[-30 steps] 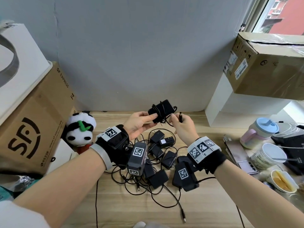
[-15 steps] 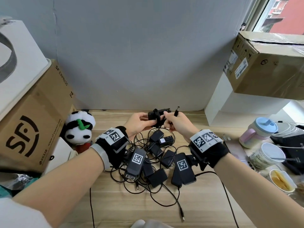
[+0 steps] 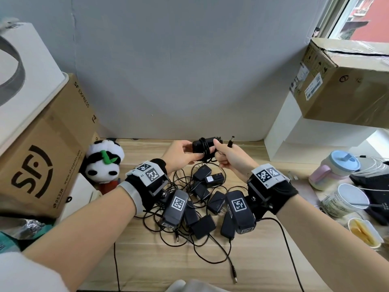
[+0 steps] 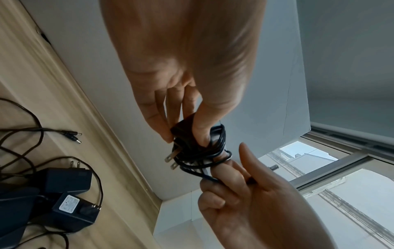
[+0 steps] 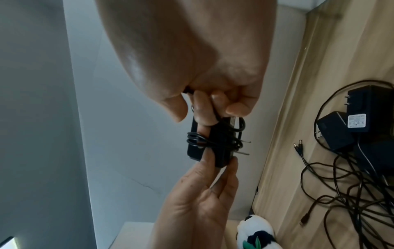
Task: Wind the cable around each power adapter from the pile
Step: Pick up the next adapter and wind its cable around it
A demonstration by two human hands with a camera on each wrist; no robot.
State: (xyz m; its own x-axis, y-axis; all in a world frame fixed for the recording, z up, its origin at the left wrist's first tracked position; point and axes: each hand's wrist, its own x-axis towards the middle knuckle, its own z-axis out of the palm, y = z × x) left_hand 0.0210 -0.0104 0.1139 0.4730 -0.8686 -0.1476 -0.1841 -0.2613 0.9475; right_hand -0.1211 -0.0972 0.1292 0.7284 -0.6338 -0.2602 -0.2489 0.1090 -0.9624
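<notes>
Above the pile I hold a black power adapter (image 3: pixel 200 145) with its cable (image 3: pixel 205 148) coiled round the middle. My left hand (image 3: pixel 190 152) pinches its left end between thumb and fingers. My right hand (image 3: pixel 220 151) grips the free cable end, and the barrel plug (image 3: pixel 231 141) sticks up beside the thumb. In the left wrist view the adapter (image 4: pixel 183 133) shows two metal prongs, and a right finger (image 4: pixel 224 166) sits inside a cable loop. The right wrist view shows the same adapter (image 5: pixel 221 151) between both hands. Several unwound adapters (image 3: pixel 202 199) lie tangled on the wooden table (image 3: pixel 147 260).
A cardboard box (image 3: pixel 42 157) and a panda plush (image 3: pixel 105 163) stand at the left. To the right are a white shelf (image 3: pixel 294 131) bearing a carton (image 3: pixel 341 85), a lidded cup (image 3: pixel 334 169), a paper cup (image 3: pixel 347 201) and a food tub (image 3: pixel 364 230). A loose cable plug (image 3: pixel 234 276) lies near the front.
Both hands have come down towards the pile with the adapter, which has turned from broad face up to nearly edge-on. The plug end now points up at the right.
</notes>
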